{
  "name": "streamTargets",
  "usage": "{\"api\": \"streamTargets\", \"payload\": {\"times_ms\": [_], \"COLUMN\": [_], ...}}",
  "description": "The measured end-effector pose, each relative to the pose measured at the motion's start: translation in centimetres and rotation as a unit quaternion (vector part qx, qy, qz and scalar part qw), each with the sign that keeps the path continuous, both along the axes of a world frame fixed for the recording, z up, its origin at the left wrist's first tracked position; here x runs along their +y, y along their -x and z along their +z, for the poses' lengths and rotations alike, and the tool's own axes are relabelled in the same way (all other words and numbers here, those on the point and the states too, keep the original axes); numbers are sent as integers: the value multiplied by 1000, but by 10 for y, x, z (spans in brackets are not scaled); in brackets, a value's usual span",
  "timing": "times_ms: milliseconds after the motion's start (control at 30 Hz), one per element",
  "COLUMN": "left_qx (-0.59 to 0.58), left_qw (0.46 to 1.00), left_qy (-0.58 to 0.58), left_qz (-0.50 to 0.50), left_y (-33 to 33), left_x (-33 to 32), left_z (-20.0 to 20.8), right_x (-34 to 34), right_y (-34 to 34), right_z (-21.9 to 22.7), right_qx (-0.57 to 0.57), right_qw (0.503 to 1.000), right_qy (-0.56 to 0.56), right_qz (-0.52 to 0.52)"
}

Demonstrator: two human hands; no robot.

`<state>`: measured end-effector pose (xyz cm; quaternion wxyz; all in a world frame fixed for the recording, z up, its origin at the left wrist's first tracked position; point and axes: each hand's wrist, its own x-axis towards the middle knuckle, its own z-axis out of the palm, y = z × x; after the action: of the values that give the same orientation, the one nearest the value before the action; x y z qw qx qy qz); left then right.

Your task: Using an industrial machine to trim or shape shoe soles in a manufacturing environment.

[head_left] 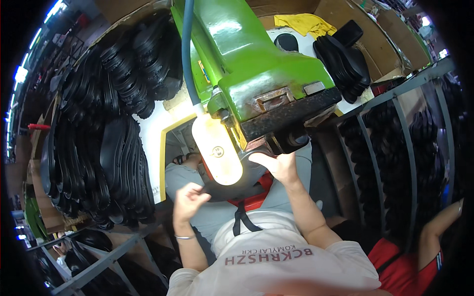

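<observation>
A black shoe sole (252,170) is at the working end of a big green machine (276,74), partly hidden behind a glowing oval lamp (217,150). My right hand (282,169) is closed on the sole close under the machine's head, its thumb lying along the top. Below and left of the lamp, my left hand (190,201) has its fingers curled in beside the dark near end of the sole. Whether those fingers grip the sole cannot be made out. The exact point where the sole meets the machine is hidden by the lamp and the head.
Tall stacks of black soles (123,163) crowd the white table on the left. More soles (343,66) lie right of the machine, near a yellow cloth (306,23) and cardboard boxes. A metal rack (400,138) with soles stands at right. Another person's arm (439,232) shows lower right.
</observation>
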<state>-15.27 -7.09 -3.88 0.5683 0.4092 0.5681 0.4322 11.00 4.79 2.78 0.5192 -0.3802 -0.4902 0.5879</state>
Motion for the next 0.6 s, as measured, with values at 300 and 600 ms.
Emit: {"api": "streamTargets", "payload": {"times_ms": [300, 600], "left_qx": [173, -51], "left_qw": [975, 976], "left_qy": [-38, -210], "left_qz": [-134, -3], "left_y": [-127, -87], "left_x": [16, 112], "left_z": [8, -9], "right_x": [5, 58], "right_y": [-25, -132], "right_z": [-32, 41], "right_qx": [-134, -29], "right_qw": [974, 879], "right_qy": [-175, -109], "right_qz": [-54, -463]}}
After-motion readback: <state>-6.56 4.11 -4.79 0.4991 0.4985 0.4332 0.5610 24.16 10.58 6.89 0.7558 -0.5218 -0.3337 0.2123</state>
